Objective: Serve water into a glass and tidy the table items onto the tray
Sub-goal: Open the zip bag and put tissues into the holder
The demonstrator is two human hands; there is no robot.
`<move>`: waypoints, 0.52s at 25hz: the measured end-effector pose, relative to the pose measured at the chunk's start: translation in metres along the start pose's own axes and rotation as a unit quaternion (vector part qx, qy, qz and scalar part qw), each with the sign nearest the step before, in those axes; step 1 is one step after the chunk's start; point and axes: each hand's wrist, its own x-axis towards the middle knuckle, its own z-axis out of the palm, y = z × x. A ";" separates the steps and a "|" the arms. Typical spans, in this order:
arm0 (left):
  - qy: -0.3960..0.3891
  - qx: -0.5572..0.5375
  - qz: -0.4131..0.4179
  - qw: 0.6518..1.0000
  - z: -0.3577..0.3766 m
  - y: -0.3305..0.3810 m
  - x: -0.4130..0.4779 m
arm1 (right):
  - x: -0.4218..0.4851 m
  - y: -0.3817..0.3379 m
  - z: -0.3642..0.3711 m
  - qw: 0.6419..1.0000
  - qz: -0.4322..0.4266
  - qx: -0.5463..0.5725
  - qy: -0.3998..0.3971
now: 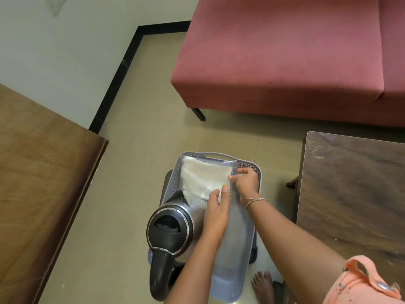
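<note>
Kettle (168, 229) stands at 7 o'clock on grey perforated tray (249, 238); left hand (215, 207) at centre, fingers straight, pressing flat on clear packet (203, 176); right hand (246, 182) at 2 o'clock pinches its right edge; clear packet lies in tray toward 12 o'clock; pink sofa (285, 51) beyond.

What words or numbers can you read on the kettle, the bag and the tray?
None: no words, numbers or signs show on the kettle, the bag or the tray.
The shirt has only tiny marks, too blurred to read.
</note>
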 end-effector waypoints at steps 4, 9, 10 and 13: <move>0.025 -0.005 0.003 1.000 0.003 0.015 0.001 | -0.036 -0.016 -0.006 0.992 -0.108 0.061 -0.035; 0.117 -0.138 0.037 0.983 0.005 0.048 -0.012 | -0.095 -0.032 -0.020 0.962 -0.251 0.052 -0.090; 0.135 -0.171 0.039 0.975 0.004 0.058 -0.020 | -0.107 -0.034 -0.027 0.953 -0.283 0.037 -0.103; 0.133 -0.240 0.016 0.962 -0.005 0.078 -0.045 | -0.141 -0.037 -0.053 0.897 -0.421 -0.065 -0.119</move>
